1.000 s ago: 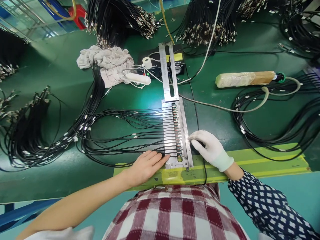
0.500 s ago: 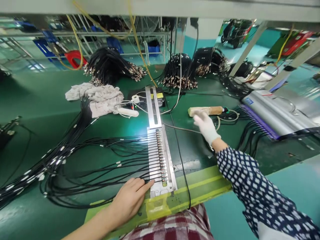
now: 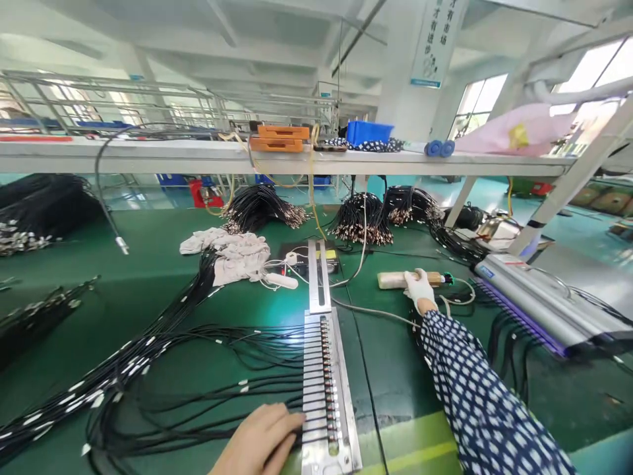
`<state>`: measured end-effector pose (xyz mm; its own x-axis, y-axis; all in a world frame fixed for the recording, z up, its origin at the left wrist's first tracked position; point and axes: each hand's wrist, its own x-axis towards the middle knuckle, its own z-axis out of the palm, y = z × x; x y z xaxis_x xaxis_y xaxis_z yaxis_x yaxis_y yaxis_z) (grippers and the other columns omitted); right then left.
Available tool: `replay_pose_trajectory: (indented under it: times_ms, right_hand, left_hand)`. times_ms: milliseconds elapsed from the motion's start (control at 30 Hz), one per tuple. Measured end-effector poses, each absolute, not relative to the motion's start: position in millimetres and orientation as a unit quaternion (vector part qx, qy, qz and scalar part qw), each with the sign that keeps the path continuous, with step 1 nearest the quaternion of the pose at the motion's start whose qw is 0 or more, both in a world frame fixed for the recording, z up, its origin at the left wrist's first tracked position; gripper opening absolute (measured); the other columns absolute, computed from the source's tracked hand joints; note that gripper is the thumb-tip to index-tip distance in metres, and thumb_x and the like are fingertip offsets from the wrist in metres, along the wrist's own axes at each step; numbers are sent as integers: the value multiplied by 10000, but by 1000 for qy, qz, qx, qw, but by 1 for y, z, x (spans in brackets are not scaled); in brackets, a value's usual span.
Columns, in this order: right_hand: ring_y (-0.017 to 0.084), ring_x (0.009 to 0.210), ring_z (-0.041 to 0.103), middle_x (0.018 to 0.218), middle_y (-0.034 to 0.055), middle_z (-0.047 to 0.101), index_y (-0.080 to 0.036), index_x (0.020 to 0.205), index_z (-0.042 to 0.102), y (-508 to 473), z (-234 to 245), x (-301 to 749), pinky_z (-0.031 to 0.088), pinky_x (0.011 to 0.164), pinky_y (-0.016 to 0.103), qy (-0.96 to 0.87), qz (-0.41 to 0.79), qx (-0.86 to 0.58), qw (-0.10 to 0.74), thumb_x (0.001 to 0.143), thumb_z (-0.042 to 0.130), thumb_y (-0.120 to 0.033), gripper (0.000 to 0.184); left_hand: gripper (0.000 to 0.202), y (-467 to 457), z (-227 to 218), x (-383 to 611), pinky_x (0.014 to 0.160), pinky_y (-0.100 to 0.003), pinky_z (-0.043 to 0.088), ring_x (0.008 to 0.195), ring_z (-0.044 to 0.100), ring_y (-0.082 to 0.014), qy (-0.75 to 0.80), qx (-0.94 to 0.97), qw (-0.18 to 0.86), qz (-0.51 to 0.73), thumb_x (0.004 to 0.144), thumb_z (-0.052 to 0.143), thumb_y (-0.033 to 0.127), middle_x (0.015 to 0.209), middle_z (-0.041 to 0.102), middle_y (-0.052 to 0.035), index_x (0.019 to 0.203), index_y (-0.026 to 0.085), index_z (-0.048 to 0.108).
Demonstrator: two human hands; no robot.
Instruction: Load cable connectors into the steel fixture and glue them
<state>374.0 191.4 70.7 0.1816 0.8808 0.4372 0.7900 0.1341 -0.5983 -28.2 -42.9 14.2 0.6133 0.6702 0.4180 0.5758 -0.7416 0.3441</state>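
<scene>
My bare left hand [image 3: 260, 439] lies flat, fingers together, on black cables where they enter a slotted metal fixture [image 3: 326, 389] at the bottom middle. The fixture holds a row of cable ends with connectors. My right hand [image 3: 419, 287], in a white glove with a dotted dark sleeve behind it, reaches far across the green table and closes on a wrapped, tan, stick-shaped tool [image 3: 395, 280] with a hose at its right end.
Black cable bundles [image 3: 123, 376] spread left of the fixture, and more bundles [image 3: 361, 221] lie at the back. A crumpled cloth [image 3: 227, 254], a small black control box [image 3: 301, 257] and a long grey machine [image 3: 539, 300] sit on the table. An overhead shelf [image 3: 198, 155] carries bins.
The view has tilted up to show the shelf and hall. My right hand moved from beside the fixture out to the wrapped tool and closed on it. My left hand stayed on the cables.
</scene>
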Motion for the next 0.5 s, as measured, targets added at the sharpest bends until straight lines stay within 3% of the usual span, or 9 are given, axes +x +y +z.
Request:
replay_pose_trajectory:
  times_ms: [133, 200, 267, 333, 400, 500]
  right_hand:
    - [186, 608, 683, 827, 41, 684, -181, 1393, 413, 174, 67, 360, 573, 532, 300, -642, 107, -607, 456, 1028, 339, -426, 446]
    - [206, 605, 696, 794, 53, 698, -191, 1432, 356, 153, 68, 345, 571, 512, 296, -659, 136, -574, 468, 1016, 306, -457, 496]
    - [216, 702, 721, 897, 73, 730, -230, 1413, 402, 123, 73, 323, 604, 584, 309, -699, 165, -524, 458, 975, 422, -492, 511]
    - [234, 871, 734, 1104, 88, 729, -271, 1373, 491, 90, 82, 300, 627, 761, 367, -789, 208, -420, 397, 922, 564, -466, 496]
    - [253, 1046, 705, 1225, 93, 700, -311, 1379, 506, 63, 88, 283, 582, 928, 436, -835, 255, -341, 348, 945, 561, -407, 448]
    - [239, 996, 720, 1245, 121, 689, -313, 1357, 499, 43, 87, 275, 582, 925, 449, -724, 389, -351, 449, 956, 552, -458, 429]
  left_hand:
    - [272, -24, 36, -33, 741, -230, 569, 840, 659, -165, 381, 844, 183, 330, 979, 438, 205, 976, 663, -80, 1178, 250, 617]
    - [267, -7, 47, -30, 795, -259, 573, 891, 650, -165, 406, 807, 231, 361, 991, 470, 280, 1097, 643, -91, 1226, 268, 597]
    - [397, 10, 54, -19, 882, -332, 563, 1012, 638, -198, 406, 771, 298, 390, 978, 524, 407, 1243, 607, -121, 1353, 277, 508]
    - [697, 23, 54, -1, 960, -423, 533, 1140, 607, -257, 362, 735, 414, 397, 897, 605, 575, 1320, 581, -157, 1471, 256, 369]
    - [938, 26, 53, 18, 981, -469, 513, 1189, 586, -305, 308, 685, 542, 377, 778, 682, 686, 1314, 587, -180, 1499, 209, 318]
    - [914, 15, 55, 34, 1033, -463, 469, 1228, 548, -310, 288, 646, 612, 355, 755, 742, 613, 1330, 565, -165, 1470, 180, 372]
